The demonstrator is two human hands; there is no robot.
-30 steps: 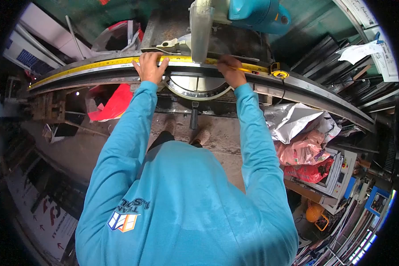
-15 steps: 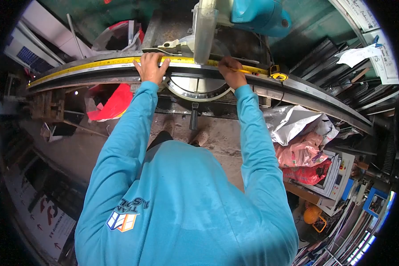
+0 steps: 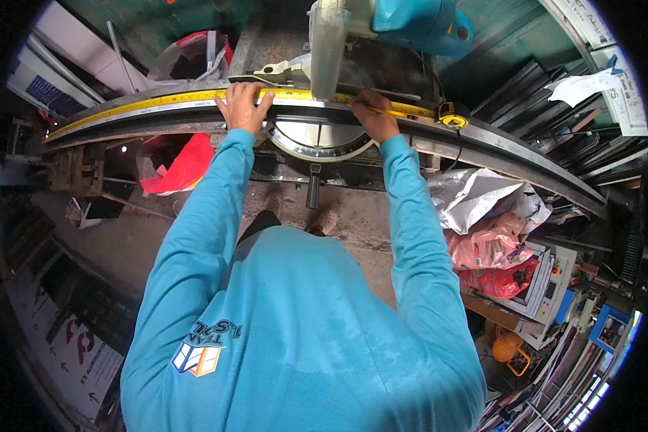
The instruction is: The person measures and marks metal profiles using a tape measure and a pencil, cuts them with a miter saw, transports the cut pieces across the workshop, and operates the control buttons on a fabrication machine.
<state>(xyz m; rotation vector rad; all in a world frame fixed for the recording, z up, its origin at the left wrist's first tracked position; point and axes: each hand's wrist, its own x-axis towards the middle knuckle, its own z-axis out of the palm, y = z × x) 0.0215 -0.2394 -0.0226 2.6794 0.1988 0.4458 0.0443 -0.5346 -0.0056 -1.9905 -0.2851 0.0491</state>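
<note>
A yellow measuring tape [image 3: 158, 102] is stretched along a long metal profile [image 3: 511, 153] lying across the miter saw. The tape's case [image 3: 453, 115] rests at its right end. My left hand [image 3: 243, 106], fingers spread, presses on the tape and profile left of the saw's clear guard [image 3: 328, 57]. Just right of that guard, my right hand [image 3: 375, 115] is closed round a thin yellow pencil [image 3: 399, 113], held over the tape. The pencil's tip side is partly hidden by the hand.
The saw's round base [image 3: 319, 140] has a black handle [image 3: 314, 189] towards me. Its teal motor [image 3: 421, 25] stands behind. Plastic bags [image 3: 491, 241] lie at right, a red bag [image 3: 187, 164] at left. Dark profiles [image 3: 533, 97] are stacked back right.
The view has shifted slightly. Both hands stay in about the same places on the tape and profile.
</note>
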